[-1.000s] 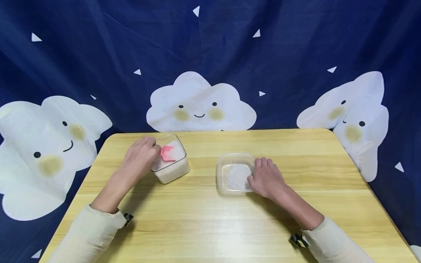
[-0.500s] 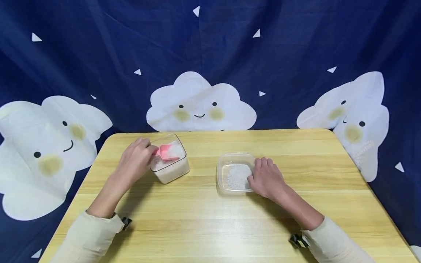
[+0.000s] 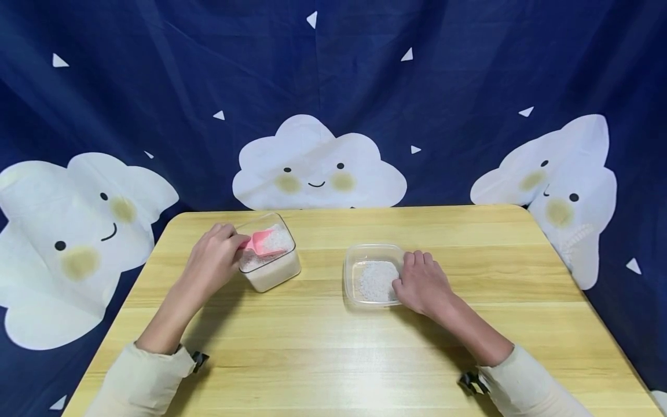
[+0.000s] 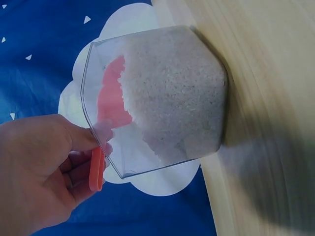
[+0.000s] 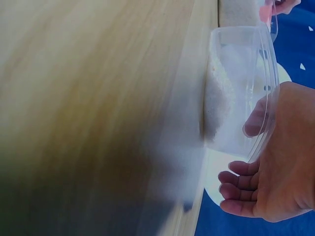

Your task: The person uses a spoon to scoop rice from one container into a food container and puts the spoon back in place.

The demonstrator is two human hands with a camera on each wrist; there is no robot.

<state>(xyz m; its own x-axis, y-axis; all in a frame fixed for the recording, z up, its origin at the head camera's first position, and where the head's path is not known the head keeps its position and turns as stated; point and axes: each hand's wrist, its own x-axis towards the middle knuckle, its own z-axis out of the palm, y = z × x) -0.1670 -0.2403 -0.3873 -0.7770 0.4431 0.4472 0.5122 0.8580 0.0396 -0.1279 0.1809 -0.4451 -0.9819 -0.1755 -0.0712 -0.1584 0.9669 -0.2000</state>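
Observation:
My left hand point(image 3: 215, 258) grips the handle of a pink scoop point(image 3: 267, 243) over the left wall of a clear, squarish canister point(image 3: 271, 275). White rice fills much of the canister, and the scoop's bowl lies in it with grains inside. Through the clear wall in the left wrist view, the scoop point(image 4: 112, 96) shows against the rice point(image 4: 172, 88). My right hand point(image 3: 424, 284) holds the right rim of a shallow clear plastic container point(image 3: 372, 249). Its thumb is inside the wall, the other fingers outside, as the right wrist view shows. A small heap of rice point(image 3: 377, 281) lies on that container's floor.
Both vessels stand on a wood-grain table point(image 3: 333, 353), the canister nearer the back left and a gap between them. Behind the table's far edge hangs a dark blue curtain point(image 3: 359, 75) with cloud faces.
My left hand has drawn slightly back toward me, and the scoop has turned so its bowl faces up with rice in it. The right hand and its container stay put.

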